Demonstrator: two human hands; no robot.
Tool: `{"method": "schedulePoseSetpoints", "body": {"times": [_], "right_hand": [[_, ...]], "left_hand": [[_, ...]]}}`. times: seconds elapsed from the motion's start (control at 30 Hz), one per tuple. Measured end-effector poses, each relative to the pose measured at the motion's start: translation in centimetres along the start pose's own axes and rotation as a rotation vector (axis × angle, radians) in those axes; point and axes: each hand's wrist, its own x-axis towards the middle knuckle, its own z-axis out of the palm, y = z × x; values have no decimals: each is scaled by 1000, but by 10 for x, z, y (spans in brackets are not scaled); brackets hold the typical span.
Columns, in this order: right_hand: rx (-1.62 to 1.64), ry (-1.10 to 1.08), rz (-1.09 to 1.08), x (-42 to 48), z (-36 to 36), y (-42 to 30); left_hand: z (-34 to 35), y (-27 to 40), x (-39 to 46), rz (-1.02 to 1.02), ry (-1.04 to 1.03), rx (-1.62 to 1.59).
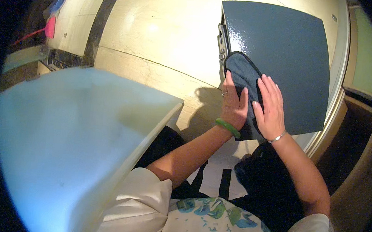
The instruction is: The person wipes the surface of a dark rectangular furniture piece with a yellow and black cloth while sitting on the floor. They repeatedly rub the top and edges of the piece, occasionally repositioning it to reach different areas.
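A dark blue-grey folded cloth [242, 66] with black edging lies slantwise on the top of a dark metal box [284, 58], near its left edge. The box has a panel with buttons or a handle on its left side. At the cloth's left edge rests my left hand [233, 103], wearing a ring and a green bangle, its fingertips at the cloth. My right hand [270, 107], with a silver bracelet at the wrist, lies along the cloth's right edge, fingers extended. Both hands touch the cloth without a clear grip.
A large pale blue panel or tabletop [76, 114] fills the left side. Behind it, on the tiled floor [139, 41], are a pink dustpan or broom head [50, 27] and a blue item [58, 0]. To the right stands a wooden shelf or drawer [329, 126].
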Motion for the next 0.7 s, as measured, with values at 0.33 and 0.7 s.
{"method": "schedulePoseSetpoints", "body": {"times": [0.33,0.7], "right_hand": [[138,220,-84,32,31,-19],[10,120,19,-14,44,-2]], "left_hand": [[12,-32,119,-127,-51,-302],[15,-42,36,-221,-102,-318]]}}
